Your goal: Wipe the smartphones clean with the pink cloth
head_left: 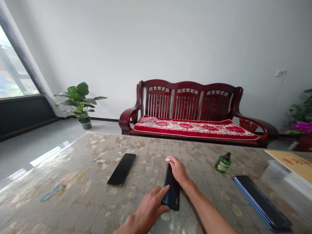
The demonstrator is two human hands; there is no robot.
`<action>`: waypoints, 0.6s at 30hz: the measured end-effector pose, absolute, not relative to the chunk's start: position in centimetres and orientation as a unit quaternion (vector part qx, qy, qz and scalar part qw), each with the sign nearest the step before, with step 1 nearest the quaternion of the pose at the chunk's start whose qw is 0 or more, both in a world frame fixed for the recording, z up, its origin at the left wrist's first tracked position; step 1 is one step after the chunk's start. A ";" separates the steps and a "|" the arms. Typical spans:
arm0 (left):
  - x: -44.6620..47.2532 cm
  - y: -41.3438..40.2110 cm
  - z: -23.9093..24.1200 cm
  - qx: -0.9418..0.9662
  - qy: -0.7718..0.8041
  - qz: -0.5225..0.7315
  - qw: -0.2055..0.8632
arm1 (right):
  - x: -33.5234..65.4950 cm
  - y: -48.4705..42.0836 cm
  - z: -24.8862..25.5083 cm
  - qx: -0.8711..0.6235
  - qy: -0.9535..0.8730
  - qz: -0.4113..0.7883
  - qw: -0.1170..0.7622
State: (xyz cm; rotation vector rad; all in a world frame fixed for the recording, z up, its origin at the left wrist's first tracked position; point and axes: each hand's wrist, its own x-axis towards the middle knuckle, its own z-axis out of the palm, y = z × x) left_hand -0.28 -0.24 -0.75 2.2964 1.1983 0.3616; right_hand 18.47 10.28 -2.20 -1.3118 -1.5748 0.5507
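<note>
1. Resting near-centre on the glossy bench [97, 201]: dark phone [172, 192].
2. Clasping its far end, right hand [179, 170]; lying loosely open against its near end, left hand [151, 205].
3. Probably handling as stiff, slick and fragile; gripping the long edges seeming safest.

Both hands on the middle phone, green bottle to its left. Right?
No. In the head view the green bottle stands to the right of the middle phone, not the left. The left hand and right hand are both on that phone.
</note>
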 end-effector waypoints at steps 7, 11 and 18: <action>0.3 -0.7 0.1 0.875 0.437 0.083 0.191 | 18.6 10.8 -2.1 -0.527 -0.665 0.250 0.466; 0.9 -1.0 0.0 0.898 0.420 0.048 0.126 | 18.5 10.9 -1.9 -0.520 -0.675 0.254 0.458; 1.4 -1.2 -0.1 0.922 0.381 0.035 0.066 | 18.4 10.6 -1.6 -0.498 -0.704 0.246 0.442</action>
